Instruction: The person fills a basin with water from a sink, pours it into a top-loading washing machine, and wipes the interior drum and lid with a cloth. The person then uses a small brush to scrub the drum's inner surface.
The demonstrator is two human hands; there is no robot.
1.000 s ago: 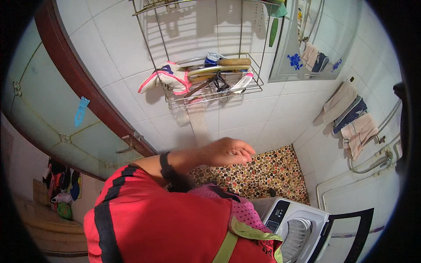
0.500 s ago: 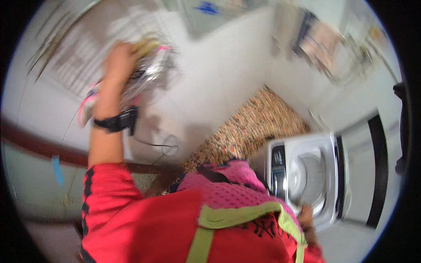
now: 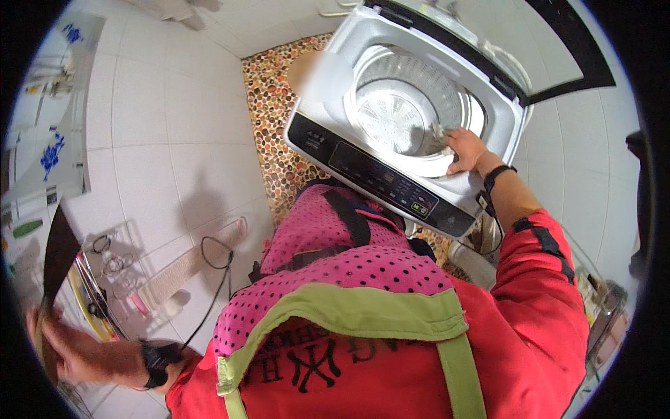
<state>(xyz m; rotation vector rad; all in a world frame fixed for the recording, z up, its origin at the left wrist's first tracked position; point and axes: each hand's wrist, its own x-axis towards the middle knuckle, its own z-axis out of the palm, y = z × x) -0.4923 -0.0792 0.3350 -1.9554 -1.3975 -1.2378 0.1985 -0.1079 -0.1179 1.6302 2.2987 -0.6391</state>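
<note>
A top-loading washer [image 3: 419,119] is seen at 1 o'clock, lid [image 3: 551,42] raised, drum [image 3: 401,105] open and looking nearly empty. The right hand [image 3: 469,150] is laid on the drum rim at the washer's 4 o'clock side, fingers curled over a small pale cloth [image 3: 438,133] at the opening; it reads as a loose grip on that cloth, though the fingertips are partly hidden. The left hand [image 3: 66,349] is held out at 8 o'clock, beside a dark wooden edge [image 3: 52,265] near a wire rack [image 3: 105,279]; whether it is closed on anything cannot be told, as it lies at the blurred rim. A black cord [image 3: 216,279] hangs on the tiled wall [image 3: 160,140]. A pebble-patterned floor [image 3: 269,105] is seen left of the washer. A pink dotted apron [image 3: 335,272] with green straps is worn over a red sleeve [image 3: 544,300].

Step judged in hand: the cloth is being handled at the drum mouth, either loaded or wiped along the rim. The next move is judged to call for a firmer pinch on the cloth and a reach down past the rim, with the control panel [image 3: 380,181] kept clear of the wrist.
</note>
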